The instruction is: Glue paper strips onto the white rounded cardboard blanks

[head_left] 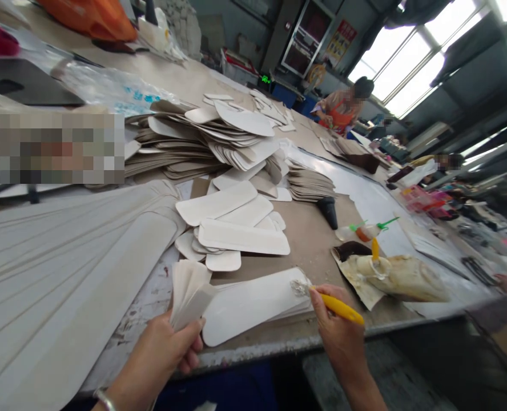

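My right hand (pixel 339 328) grips a brush with a yellow handle (pixel 342 309). Its pale bristles (pixel 300 287) touch the right end of a long white card strip (pixel 253 305) with rounded ends. Under that strip lie more strips, stacked near the table's front edge. In my left hand (pixel 168 348) is a fanned bunch of small white card pieces (pixel 190 291), pinched between thumb and fingers. The bunch stands just left of the strip's left end. Past the strip, a loose pile of shorter white card pieces (pixel 244 235) lies on brown board.
Long white strips (pixel 108 285) spread over the left side. Tall stacks of card shapes (pixel 193 142) stand behind. On the right lie a glue-stained container with a yellow handle (pixel 399 274), a small bottle (pixel 367 231) and a black cone (pixel 327 212). People work farther off.
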A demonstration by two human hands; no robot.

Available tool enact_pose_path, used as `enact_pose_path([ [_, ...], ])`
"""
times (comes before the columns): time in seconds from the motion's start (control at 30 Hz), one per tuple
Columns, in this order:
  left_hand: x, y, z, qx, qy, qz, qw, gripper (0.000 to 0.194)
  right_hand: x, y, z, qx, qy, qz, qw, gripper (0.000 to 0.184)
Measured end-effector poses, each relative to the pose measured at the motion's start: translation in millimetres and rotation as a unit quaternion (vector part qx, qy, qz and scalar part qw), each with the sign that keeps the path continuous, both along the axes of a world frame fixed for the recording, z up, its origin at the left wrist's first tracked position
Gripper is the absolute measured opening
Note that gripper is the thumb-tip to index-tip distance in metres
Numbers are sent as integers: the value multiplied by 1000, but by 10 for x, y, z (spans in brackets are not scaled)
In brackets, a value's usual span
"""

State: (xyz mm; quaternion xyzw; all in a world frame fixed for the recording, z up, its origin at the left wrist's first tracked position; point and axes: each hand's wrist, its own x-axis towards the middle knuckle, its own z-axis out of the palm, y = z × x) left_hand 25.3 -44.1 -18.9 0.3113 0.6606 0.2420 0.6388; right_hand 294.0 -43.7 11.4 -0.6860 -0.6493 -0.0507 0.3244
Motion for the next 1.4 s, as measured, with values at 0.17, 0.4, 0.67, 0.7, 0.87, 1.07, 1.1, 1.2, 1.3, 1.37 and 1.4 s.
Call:
enact_pose_path([
  [0.17,10,16,-26,14,-10,4,1000,28,-77,-60,-125,24,-76,50,996,17],
  [0.4,19,14,-43,8,-8,15,1000,29,-289,-238,-171,-13,-21,141,990,13],
  [0.67,15,2,-47,11,-2,11,1000,31,-398,-207,-159,4,-31,149,988,13],
  [0.7,12,1,-56,10,-3,10,1000,31,-523,-228,-171,-3,-2,172,985,14],
  [0.87,-10,11,-51,10,-9,5,1000,30,-1076,-281,-211,-33,243,211,946,9],
  [1.07,-15,26,-11,-2,-17,-11,1000,26,-946,-193,-155,-78,277,156,945,6],
  [1.1,-13,28,-10,-4,-17,-11,1000,27,-915,-188,-141,-72,258,149,952,5],
  [1.2,-10,34,2,-9,-21,-11,1000,25,-935,-210,-132,-69,259,152,951,6],
  [1.3,-7,44,36,-17,-21,-7,1000,25,-1000,-230,-177,-77,261,189,943,7],
  [1.37,-1,54,64,-26,-24,-5,999,26,-933,-210,-208,-58,216,196,955,6],
  [1.4,3,61,78,-33,-27,-4,999,28,-854,-191,-211,-44,186,185,964,5],
])
